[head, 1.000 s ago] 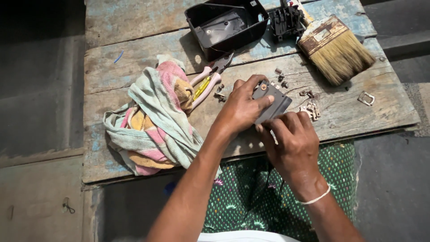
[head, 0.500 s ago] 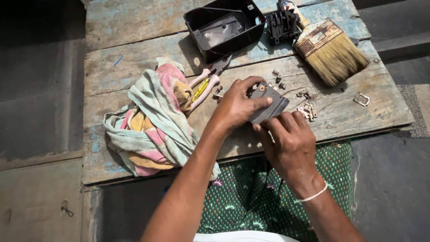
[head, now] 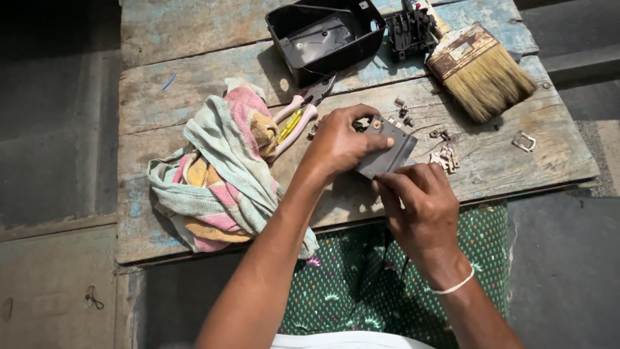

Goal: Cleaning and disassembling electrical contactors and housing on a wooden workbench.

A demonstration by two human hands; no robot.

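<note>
- While the left hand [head: 339,142] clamps the grey plastic plate [head: 386,150], thumb on its top face and fingers curled over the far edge, the plate sits tilted just above the wooden table [head: 194,39], close to the near edge, right of middle.
- Right hand [head: 420,203] is at the plate's near corner, fingertips pressed together there. Probably pinching something small against the plate; too hidden to name it.
- Plate has a small round brass-coloured fitting near its upper left corner.
- Small metal parts [head: 445,157] lie scattered on the boards just right of the plate, more bits [head: 402,110] just beyond it.
- Pink-handled pliers [head: 298,116] lie left of the left hand, jaws pointing to the far edge, handles touching the striped cloth [head: 219,168].
- Cloth is bunched toward the near left part of the table.
- Black plastic housing [head: 326,35] sits open side up at the far edge; a black ribbed part [head: 410,29] is just right of it.
- Wide paintbrush [head: 481,68] lies at the far right corner, bristles toward the near side.
- Small metal buckle [head: 524,141] sits alone near the right edge.
</note>
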